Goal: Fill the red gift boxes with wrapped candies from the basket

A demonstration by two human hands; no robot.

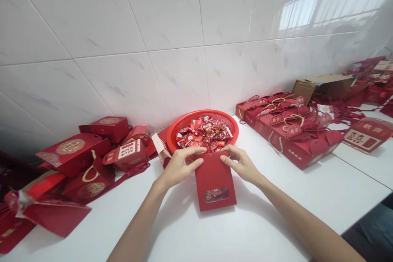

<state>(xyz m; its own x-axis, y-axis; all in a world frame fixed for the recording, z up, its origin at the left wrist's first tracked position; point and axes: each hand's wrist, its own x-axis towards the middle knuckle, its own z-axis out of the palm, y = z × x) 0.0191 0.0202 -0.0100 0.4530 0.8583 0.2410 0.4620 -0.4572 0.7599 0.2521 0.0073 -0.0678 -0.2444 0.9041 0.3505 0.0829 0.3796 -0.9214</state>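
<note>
A red paper gift box (pixel 215 176) stands in front of me, with a small clear window low on its near side. Wrapped candy shows through that window. My left hand (pixel 183 166) pinches the box's upper left edge between thumb and fingers. At the upper right edge, my right hand (pixel 241 163) grips it the same way. Right behind the box sits a round red plastic basket (pixel 175 125), holding many wrapped candies (pixel 207 131). The fingertips behind the box's top are partly hidden.
Several red gift boxes (pixel 73 149) are piled on the left of the white table (pixel 196 237). Rows of red boxes with rope handles (pixel 288 131) stand at the right, near a brown cardboard box (pixel 325 86). A white tiled wall (pixel 178 77) rises behind.
</note>
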